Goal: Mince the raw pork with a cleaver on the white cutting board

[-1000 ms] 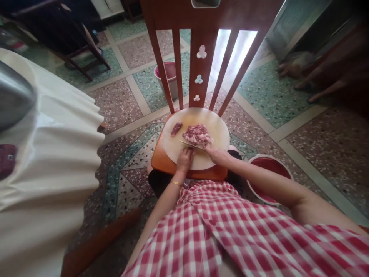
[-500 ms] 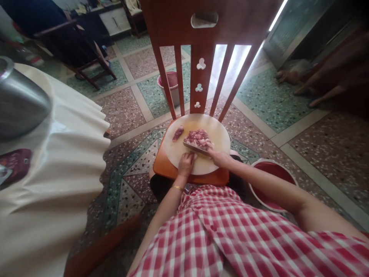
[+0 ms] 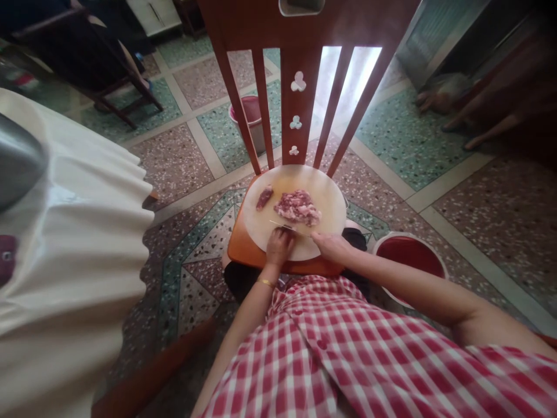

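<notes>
A round white cutting board (image 3: 255,223) lies on the orange-brown seat of a wooden chair (image 3: 239,244). On it sits a heap of chopped raw meat (image 3: 298,207), with a separate strip of meat (image 3: 264,198) to its left. My right hand (image 3: 333,247) is closed around the handle of a knife (image 3: 301,233). The blade, seen nearly edge-on, lies between the heap and me, right at my left fingertips. My left hand (image 3: 279,247) presses on the board's near part with curled fingers; whatever they hold is hidden.
The chair's slatted back (image 3: 296,104) rises behind the board. A red-lined bucket (image 3: 409,258) stands on the floor to my right, another bucket (image 3: 252,110) beyond the chair. At left is a table with a cream cloth (image 3: 87,191) and a metal vessel (image 3: 20,159).
The knife has left the near edge of the meat heap and come closer to my left fingers, its blade turned more edge-on. The whole view has shifted slightly.
</notes>
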`<state>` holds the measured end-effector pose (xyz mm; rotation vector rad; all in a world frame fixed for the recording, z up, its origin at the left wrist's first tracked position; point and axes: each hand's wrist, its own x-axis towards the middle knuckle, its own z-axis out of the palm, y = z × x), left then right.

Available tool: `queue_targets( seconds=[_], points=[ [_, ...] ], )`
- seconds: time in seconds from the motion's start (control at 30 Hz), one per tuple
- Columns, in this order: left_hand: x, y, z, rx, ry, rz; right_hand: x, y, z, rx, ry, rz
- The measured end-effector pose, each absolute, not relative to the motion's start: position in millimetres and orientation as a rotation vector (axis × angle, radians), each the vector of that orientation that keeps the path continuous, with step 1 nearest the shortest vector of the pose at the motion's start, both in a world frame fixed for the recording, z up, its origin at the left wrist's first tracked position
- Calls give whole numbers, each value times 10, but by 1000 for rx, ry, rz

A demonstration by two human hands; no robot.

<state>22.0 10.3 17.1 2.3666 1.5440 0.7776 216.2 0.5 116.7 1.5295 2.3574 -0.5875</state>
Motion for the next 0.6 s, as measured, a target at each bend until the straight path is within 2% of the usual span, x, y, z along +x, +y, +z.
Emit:
queue_targets(
  seconds=[0.33, 0.6],
  points=[
    [219, 133, 114, 2365, 1598, 790, 1517, 440, 1113, 1457, 2498, -650],
    [241, 111, 164, 2337, 1632, 778, 2262, -20, 1064, 1515, 2415, -620]
  ],
)
